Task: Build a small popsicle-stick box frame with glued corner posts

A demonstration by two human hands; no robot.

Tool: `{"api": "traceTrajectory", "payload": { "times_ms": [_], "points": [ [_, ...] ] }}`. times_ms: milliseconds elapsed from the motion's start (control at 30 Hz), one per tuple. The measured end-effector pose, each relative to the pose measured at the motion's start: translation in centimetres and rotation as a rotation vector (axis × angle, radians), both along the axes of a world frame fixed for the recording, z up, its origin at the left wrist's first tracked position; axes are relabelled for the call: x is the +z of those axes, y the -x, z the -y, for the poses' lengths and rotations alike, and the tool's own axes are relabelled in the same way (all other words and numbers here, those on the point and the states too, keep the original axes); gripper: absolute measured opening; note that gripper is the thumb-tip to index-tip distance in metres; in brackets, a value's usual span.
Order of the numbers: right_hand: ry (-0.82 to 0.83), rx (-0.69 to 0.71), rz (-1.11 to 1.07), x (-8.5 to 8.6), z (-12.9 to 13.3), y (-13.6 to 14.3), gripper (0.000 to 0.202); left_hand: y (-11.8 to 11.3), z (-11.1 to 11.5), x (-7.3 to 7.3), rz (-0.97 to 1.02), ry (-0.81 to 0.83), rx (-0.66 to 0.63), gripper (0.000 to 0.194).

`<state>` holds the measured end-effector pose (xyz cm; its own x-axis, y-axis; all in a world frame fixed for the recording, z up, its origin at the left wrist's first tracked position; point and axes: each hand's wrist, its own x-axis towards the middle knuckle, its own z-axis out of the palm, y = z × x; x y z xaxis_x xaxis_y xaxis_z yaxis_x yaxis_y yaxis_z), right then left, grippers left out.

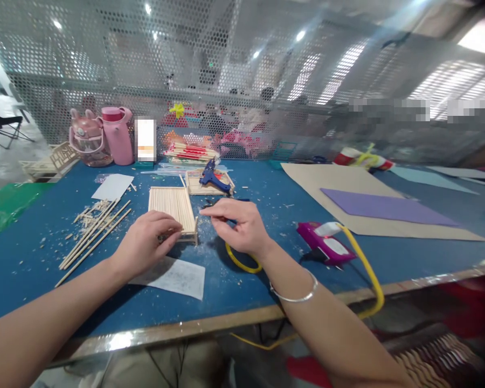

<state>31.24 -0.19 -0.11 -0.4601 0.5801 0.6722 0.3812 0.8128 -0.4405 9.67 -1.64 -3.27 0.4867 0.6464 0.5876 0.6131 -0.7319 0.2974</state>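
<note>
Nearest me, a printed paper (181, 277) lies toward the near edge of the blue table (242, 296). Just past it, the left hand (147, 242) curls loosely at the near end of the stick panel (170, 205); I cannot tell whether it grips it. The right hand (242, 226), a bangle (301, 296) at its wrist, is just right of the panel, forefinger out and thumb close under it; whether something small is pinched there, I can't tell.

Loose sticks (92, 237) and broken bits lie left of the panel. Well to the right sits a purple power strip (327, 248) with a yellow cord (366, 264) plugged in.

Beyond the panel, a blue glue gun (214, 179) rests on a shallow stick tray (191, 187). Behind it is a pile of red-marked sticks (192, 152). Far left stand two containers: a lidded jug (92, 153), see-through below, its contents unclear to me, and a closed pink bottle (120, 140) that hides whatever it holds.
</note>
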Motion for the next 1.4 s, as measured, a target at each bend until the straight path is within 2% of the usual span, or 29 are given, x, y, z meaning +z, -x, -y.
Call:
{"api": "traceTrajectory", "payload": {
  "times_ms": [67, 167, 267, 333, 367, 433, 500, 567, 633, 700, 767, 900, 1000, 1133, 1233, 1300, 1400],
  "points": [
    [-0.042, 0.007, 0.018, -0.1, 0.1, 0.1, 0.025, 0.0, 0.2, 0.1, 0.012, 0.008, -0.006, 0.018],
    [-0.029, -0.113, -0.013, -0.4, 0.0, 0.3, 0.025, 0.4, -1.0, 1.2, 0.094, 0.056, 0.054, 0.020],
    [0.062, -0.286, -0.122, -0.5, -0.7, 0.3, 0.022, 1.2, -5.2, 2.9, 0.193, 0.153, 0.267, 0.022],
    [0.178, -0.348, -0.139, -0.2, -1.2, 0.1, 0.017, 1.7, -8.9, 3.7, 0.237, 0.362, 0.363, 0.020],
    [0.258, -0.354, -0.093, 0.1, -1.3, 0.0, 0.013, 1.9, -10.5, 3.9, 0.253, 0.506, 0.355, 0.019],
    [0.449, -0.323, 0.116, 0.9, -1.2, -0.3, 0.010, 2.0, -12.9, 3.7, 0.253, 0.618, 0.319, 0.019],
    [0.617, -0.258, 0.408, 1.6, -0.7, -0.4, 0.019, 1.9, -13.8, 3.1, 0.256, 0.729, 0.268, 0.023],
    [0.680, -0.220, 0.610, 1.7, -0.2, -0.2, 0.030, 1.9, -13.6, 2.5, 0.282, 0.813, 0.227, 0.028],
    [0.645, -0.266, 0.654, 1.1, 0.0, 0.2, 0.034, 1.9, -13.1, 2.1, 0.330, 0.860, 0.212, 0.033],
    [0.595, -0.346, 0.589, 0.1, -0.3, 0.5, 0.031, 2.1, -12.6, 1.9, 0.389, 0.883, 0.223, 0.035],
    [0.625, -0.360, 0.506, -0.8, -1.0, 0.5, 0.025, 2.5, -12.3, 1.8, 0.451, 0.897, 0.251, 0.035],
    [0.845, -0.301, 0.317, -1.6, -2.7, -0.1, 0.011, 3.7, -11.4, 2.3, 0.587, 0.951, 0.346, 0.031],
    [1.021, -0.298, 0.137, -1.7, -3.7, -0.2, 0.005, 4.3, -9.3, 2.8, 0.673, 1.056, 0.380, 0.031],
    [1.112, -0.236, -0.037, -2.0, -4.9, 0.2, 0.012, 4.4, -5.0, 2.7, 0.769, 1.172, 0.336, 0.032],
    [1.134, -0.182, -0.074, -2.4, -5.7, 0.4, 0.023, 4.5, -2.2, 2.2, 0.959, 1.232, 0.290, 0.033],
    [1.157, -0.136, -0.094, -2.7, -6.1, 0.3, 0.027, 4.7, -1.3, 1.8, 1.020, 1.229, 0.293, 0.028],
    [1.188, -0.072, -0.142, -3.0, -6.5, 0.2, 0.030, 4.8, -1.5, 1.4, 1.136, 1.176, 0.352, 0.017]
  ]
}}
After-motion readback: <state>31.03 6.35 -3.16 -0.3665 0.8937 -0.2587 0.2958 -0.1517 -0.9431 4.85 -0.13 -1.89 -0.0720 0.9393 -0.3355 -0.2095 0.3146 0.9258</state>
